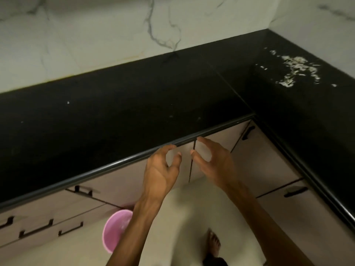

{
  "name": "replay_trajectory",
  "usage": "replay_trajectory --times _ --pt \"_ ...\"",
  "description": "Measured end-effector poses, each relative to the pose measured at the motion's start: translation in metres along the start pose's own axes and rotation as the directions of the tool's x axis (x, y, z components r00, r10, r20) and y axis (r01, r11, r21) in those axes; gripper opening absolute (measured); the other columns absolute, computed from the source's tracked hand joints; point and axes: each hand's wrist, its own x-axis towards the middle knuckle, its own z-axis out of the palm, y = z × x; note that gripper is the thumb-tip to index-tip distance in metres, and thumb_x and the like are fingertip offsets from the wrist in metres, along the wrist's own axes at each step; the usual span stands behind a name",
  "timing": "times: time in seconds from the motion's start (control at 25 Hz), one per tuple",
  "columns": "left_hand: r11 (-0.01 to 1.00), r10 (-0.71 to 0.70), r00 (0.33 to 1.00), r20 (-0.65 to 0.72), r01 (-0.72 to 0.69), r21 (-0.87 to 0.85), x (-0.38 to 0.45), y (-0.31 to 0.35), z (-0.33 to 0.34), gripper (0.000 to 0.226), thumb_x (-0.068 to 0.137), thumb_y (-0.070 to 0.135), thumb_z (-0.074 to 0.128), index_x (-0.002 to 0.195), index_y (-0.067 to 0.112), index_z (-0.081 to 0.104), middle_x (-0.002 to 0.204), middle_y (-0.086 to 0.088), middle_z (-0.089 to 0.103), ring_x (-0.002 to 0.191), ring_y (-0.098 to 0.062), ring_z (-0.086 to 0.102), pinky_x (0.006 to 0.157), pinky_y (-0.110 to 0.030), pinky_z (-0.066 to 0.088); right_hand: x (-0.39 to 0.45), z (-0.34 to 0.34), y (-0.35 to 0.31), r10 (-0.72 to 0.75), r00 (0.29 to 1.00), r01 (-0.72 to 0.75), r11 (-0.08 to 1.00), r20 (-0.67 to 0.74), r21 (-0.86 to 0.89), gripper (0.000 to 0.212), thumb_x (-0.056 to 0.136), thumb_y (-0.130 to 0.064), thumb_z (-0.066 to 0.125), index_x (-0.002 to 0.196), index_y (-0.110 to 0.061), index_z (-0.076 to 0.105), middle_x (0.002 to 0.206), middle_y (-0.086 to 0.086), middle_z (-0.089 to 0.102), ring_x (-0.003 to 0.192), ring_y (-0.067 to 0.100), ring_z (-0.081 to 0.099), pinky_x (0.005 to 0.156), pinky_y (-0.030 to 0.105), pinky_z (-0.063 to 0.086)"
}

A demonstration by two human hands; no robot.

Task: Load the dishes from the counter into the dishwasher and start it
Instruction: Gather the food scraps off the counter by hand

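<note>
A black L-shaped counter [119, 112] fills the middle of the head view; I see no dishes on it and no dishwasher. My left hand [161, 166] hovers just below the counter's front edge, fingers loosely curled, holding nothing. My right hand [213, 160] hangs beside it to the right, fingers spread and relaxed, also with nothing in it. Both hands are in front of the beige cabinet doors [265, 160], close to each other without touching.
White food scraps [295, 70] lie scattered on the counter's right wing. A pink bucket [115, 231] stands on the pale floor by the lower drawers [44, 223]. Marble-patterned wall tiles [115, 35] back the counter. My foot [213, 244] shows at the bottom.
</note>
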Motion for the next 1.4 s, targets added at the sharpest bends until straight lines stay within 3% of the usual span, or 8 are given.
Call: replay_trajectory --times 0.28,0.44,0.6,0.68,0.76,0.88,1.08,1.4 --pt "0.991 0.123 0.988 0.094 -0.118 -0.058 0.032 0.091 0.069 0.037 0.095 0.035 0.057 0.129 0.02 0.058 0.126 0.007 0.061 0.072 0.022 0.053 0.063 -0.001 0.044 0.024 -0.096 0.045 0.083 0.985 -0.087 0.996 -0.15 -0.019 0.056 0.09 -0.043 0.064 0.14 -0.025 0.047 0.137 0.001 0.054 0.122 0.013 0.053 0.093 0.022 0.043" --pt "0.986 0.152 0.981 0.117 -0.144 -0.079 0.045 0.129 0.11 0.038 0.095 0.037 0.056 0.131 0.023 0.057 0.134 0.006 0.058 0.076 0.017 0.055 0.075 -0.009 0.044 0.04 -0.14 0.07 0.115 0.973 -0.121 0.992 -0.2 -0.018 0.05 0.09 -0.04 0.064 0.135 -0.021 0.051 0.133 0.004 0.057 0.12 0.017 0.056 0.099 0.039 0.05" --pt "0.979 0.191 0.969 0.155 -0.177 -0.1 0.063 0.158 0.149 0.038 0.096 0.037 0.056 0.131 0.024 0.056 0.135 0.006 0.057 0.104 -0.004 0.062 0.088 -0.02 0.05 0.052 -0.176 0.095 0.073 0.97 -0.065 0.997 -0.232 0.041 0.038 0.092 -0.029 0.065 0.127 -0.019 0.057 0.111 -0.013 0.057 0.104 0.001 0.055 0.093 0.023 0.05" --pt "0.976 0.213 0.959 0.188 -0.2 -0.085 0.074 0.167 0.166 0.039 0.096 0.036 0.057 0.132 0.021 0.057 0.134 0.007 0.058 0.099 0.012 0.056 0.081 -0.008 0.045 0.063 -0.185 0.11 0.093 0.964 -0.089 0.996 -0.25 0.027 0.04 0.092 -0.028 0.065 0.128 -0.017 0.056 0.105 -0.015 0.053 0.102 0.002 0.056 0.084 0.01 0.045" --pt "0.973 0.228 0.95 0.214 -0.217 -0.073 0.089 0.173 0.182 0.04 0.095 0.035 0.058 0.132 0.02 0.057 0.131 0.007 0.059 0.086 0.021 0.052 0.071 -0.001 0.039 0.076 -0.188 0.129 0.161 0.951 -0.161 0.987 -0.263 0.02 0.052 0.091 -0.034 0.066 0.137 -0.017 0.05 0.122 -0.007 0.057 0.115 0.009 0.055 0.091 0.012 0.041" --pt "0.974 0.224 0.939 0.26 -0.212 -0.075 0.118 0.179 0.214 0.039 0.093 0.034 0.06 0.131 0.024 0.056 0.129 0.003 0.06 0.107 0.002 0.058 0.085 -0.011 0.045 0.102 -0.188 0.162 0.219 0.932 -0.241 0.969 -0.289 -0.046 0.065 0.092 -0.043 0.061 0.147 -0.018 0.038 0.149 0.003 0.044 0.139 0.017 0.038 0.113 0.035 0.035" --pt "0.976 0.174 0.902 0.394 -0.212 0.054 0.174 0.179 0.273 0.066 0.096 0.044 0.052 0.152 0.023 0.025 0.162 0.004 0.015 0.149 -0.014 0.009 0.117 -0.036 0.019 0.154 -0.179 0.212 0.38 0.903 -0.426 0.856 -0.201 -0.294 0.09 0.093 -0.066 0.037 0.155 -0.012 0.002 0.164 0.008 -0.001 0.151 0.021 -0.005 0.121 0.044 -0.005" --pt "0.794 0.151 0.845 0.514 -0.413 0.446 0.278 0.165 0.352 0.093 0.093 0.07 0.021 0.153 0.007 -0.011 0.161 -0.012 -0.018 0.146 -0.021 -0.021 0.115 -0.033 -0.017 0.245 -0.174 0.263 0.495 0.806 -0.592 0.681 -0.325 -0.431 0.097 0.082 -0.08 -0.004 0.146 -0.009 -0.02 0.162 0.012 -0.014 0.148 0.024 -0.02 0.118 0.051 -0.014"
